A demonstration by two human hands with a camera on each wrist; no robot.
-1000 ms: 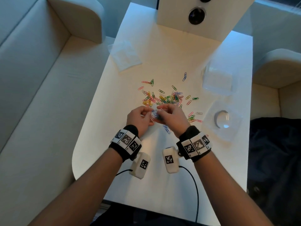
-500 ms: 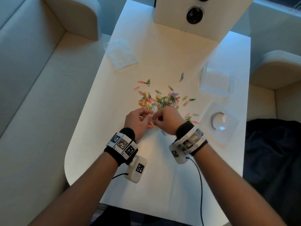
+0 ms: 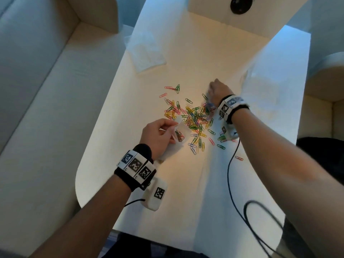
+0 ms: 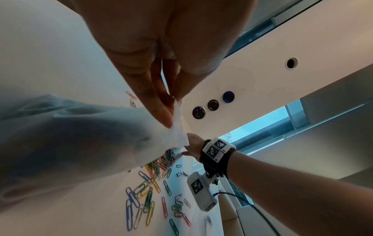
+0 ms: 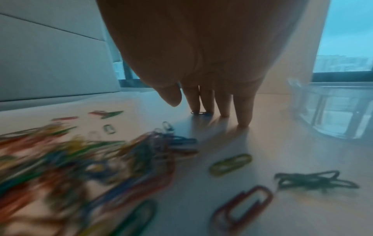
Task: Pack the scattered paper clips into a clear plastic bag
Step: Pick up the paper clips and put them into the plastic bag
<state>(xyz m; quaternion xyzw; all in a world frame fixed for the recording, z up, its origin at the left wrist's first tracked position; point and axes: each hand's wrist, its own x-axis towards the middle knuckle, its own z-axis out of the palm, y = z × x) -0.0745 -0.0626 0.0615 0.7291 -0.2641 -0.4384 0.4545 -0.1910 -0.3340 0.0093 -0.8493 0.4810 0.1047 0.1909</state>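
Several coloured paper clips (image 3: 193, 114) lie in a loose pile mid-table, also visible in the left wrist view (image 4: 149, 191) and blurred in the right wrist view (image 5: 80, 159). My left hand (image 3: 174, 127) pinches the rim of a small clear plastic bag (image 3: 181, 135) at the pile's near-left edge; a few clips sit inside it. The pinch on the bag (image 4: 80, 135) shows close up in the left wrist view. My right hand (image 3: 211, 88) reaches past the pile's far right side. Its straight fingers (image 5: 224, 102) touch the table, and two fingertips rest on a blue clip (image 5: 200, 113).
A stack of clear bags (image 3: 147, 53) lies at the table's far left. A clear plastic box (image 5: 333, 111) stands just right of my right hand. A white unit with a dark round hole (image 3: 240, 4) closes the back. A black cable (image 3: 230, 164) crosses the near right.
My right hand has let go of the bag and moved forward and right to the far side of the pile. My left hand now holds the bag alone.
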